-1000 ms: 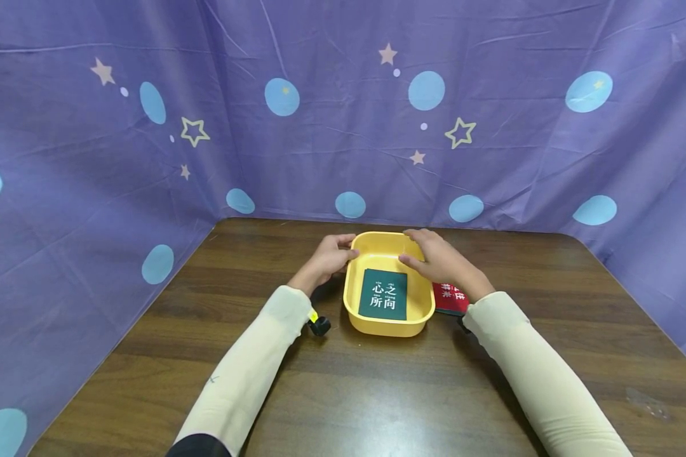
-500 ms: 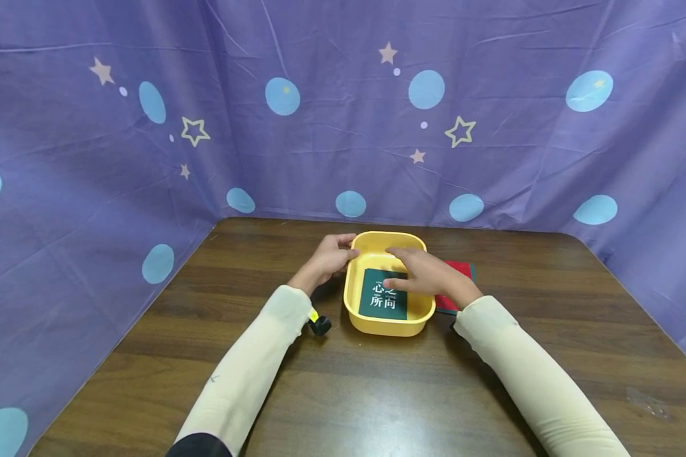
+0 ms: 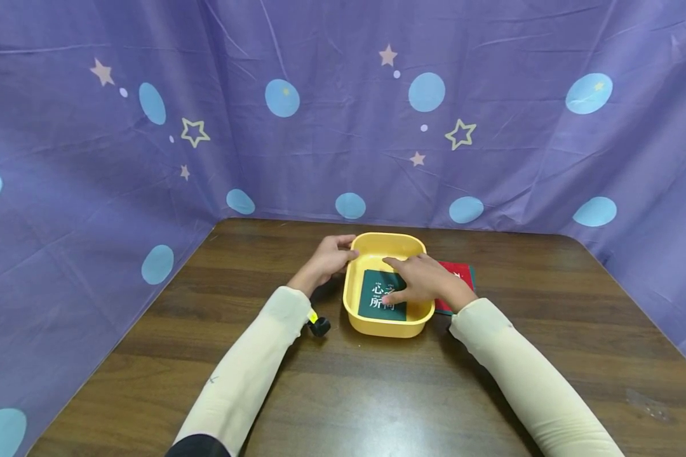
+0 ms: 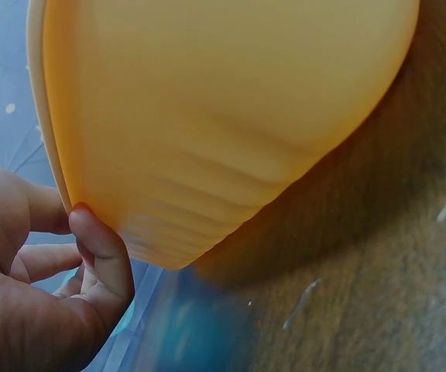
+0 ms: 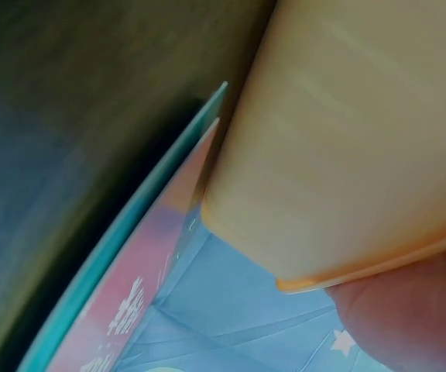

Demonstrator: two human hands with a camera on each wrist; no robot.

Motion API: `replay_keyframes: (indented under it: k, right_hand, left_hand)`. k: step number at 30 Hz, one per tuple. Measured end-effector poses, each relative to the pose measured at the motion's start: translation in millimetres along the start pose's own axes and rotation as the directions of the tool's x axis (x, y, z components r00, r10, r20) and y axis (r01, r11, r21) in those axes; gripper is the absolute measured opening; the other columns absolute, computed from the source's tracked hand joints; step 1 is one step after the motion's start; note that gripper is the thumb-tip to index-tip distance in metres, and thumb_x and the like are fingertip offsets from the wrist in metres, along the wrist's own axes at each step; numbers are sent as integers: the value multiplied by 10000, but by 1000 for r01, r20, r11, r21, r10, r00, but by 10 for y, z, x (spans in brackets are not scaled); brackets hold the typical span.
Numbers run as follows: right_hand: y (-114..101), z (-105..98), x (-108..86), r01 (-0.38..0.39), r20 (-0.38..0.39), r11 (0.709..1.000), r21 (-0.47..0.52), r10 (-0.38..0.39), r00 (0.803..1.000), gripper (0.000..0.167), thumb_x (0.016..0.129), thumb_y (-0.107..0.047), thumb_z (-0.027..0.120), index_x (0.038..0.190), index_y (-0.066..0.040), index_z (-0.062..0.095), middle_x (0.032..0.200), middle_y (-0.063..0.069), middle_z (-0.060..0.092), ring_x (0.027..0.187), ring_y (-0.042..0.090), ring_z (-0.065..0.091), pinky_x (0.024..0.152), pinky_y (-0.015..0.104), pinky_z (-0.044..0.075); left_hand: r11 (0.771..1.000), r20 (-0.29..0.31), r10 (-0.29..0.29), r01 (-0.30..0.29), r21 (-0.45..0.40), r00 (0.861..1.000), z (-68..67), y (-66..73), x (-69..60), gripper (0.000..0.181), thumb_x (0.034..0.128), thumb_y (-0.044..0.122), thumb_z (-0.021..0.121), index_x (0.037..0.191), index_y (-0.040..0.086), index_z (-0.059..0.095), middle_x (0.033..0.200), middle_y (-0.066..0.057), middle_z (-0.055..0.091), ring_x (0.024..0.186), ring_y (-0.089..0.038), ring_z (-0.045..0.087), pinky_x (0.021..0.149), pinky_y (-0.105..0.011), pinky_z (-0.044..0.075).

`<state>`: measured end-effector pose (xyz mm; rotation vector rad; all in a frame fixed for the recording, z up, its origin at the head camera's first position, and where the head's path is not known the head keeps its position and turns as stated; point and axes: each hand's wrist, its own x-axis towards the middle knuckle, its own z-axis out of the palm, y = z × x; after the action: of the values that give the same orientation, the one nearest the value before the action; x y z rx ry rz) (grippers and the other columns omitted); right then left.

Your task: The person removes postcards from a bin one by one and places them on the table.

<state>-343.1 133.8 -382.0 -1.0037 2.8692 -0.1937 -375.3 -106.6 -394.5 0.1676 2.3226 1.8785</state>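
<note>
A yellow plastic basin [image 3: 385,328] stands on the table, with a dark green booklet [image 3: 371,295] with white Chinese characters lying flat in it. My left hand [image 3: 327,259] pinches the basin's left rim between thumb and fingers; the left wrist view shows that hand [image 4: 53,287] at the corner of the basin wall [image 4: 207,93]. Over the booklet, inside the basin, my right hand [image 3: 424,279] has its thumb and fingers spread and covers part of the characters. Whether it touches the booklet is unclear. In the right wrist view, the basin wall [image 5: 347,147] hides the fingertips.
Right of the basin lies a red booklet [image 3: 457,273] over a teal one [image 3: 472,277], partly hidden by my right hand. A dark brown wooden table [image 3: 343,393] spreads around. Behind it hangs a purple curtain [image 3: 343,146]. Some clear film [image 3: 647,404] lies at the right.
My right hand has moved from the basin's right rim leftward and down, over the green booklet. More of the red booklet shows. My left hand stays at the left rim.
</note>
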Motion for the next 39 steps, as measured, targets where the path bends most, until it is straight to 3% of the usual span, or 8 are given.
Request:
replay_keyframes:
  k: [7, 15, 22, 33, 39]
  right_hand:
    - [-46, -9, -1, 7, 46, 996, -89, -3, 999, 1034, 785, -775, 689, 1541, -110, 453, 1267, 72, 677, 1162, 260, 597, 1162, 537, 310]
    - [-45, -4, 14, -12, 77, 994, -111, 20, 997, 1058, 741, -781, 723, 1527, -117, 475, 1185, 49, 698, 1103, 255, 614, 1143, 522, 311]
    - [-43, 6, 8, -12, 28, 996, -90, 14, 1000, 1089, 726, -750, 768, 1539, -99, 450, 1320, 96, 655, 1206, 289, 593, 1124, 523, 335]
    - [-64, -19, -15, -8, -74, 1000, -24, 6, 997, 1122, 698, -671, 849, 1536, -43, 445, 1345, 143, 541, 1249, 317, 493, 1137, 493, 420]
    - [-56, -12, -6, 10, -95, 1000, -28, -12, 995, 1122, 699, -658, 858, 1523, -13, 452, 1360, 155, 538, 1262, 332, 488, 1138, 490, 419]
  left_hand:
    - [1000, -10, -2, 2, 3, 1000, -7, -1, -22, 556, 991, 17, 618, 1525, 28, 464, 1323, -165, 566, 1064, -329, 668, 812, -387, 631]
    - [1000, -10, 4, -4, 0, 1000, -3, -13, -15, 554, 990, 15, 623, 1522, 28, 469, 1313, -161, 568, 1047, -305, 674, 742, -322, 633]
    - [1000, -9, 12, -12, -8, 1000, 5, -18, -11, 557, 982, 0, 621, 1518, 21, 472, 1312, -171, 570, 1026, -306, 678, 700, -309, 632]
    - [999, -7, 29, -29, -19, 1000, 8, -15, -9, 564, 975, -13, 619, 1518, 10, 467, 1296, -179, 576, 855, -191, 657, 634, -254, 604]
    - [1000, -8, 19, -19, -22, 1000, 5, -14, -7, 570, 975, -10, 621, 1522, 7, 458, 1308, -178, 570, 852, -180, 661, 647, -261, 613]
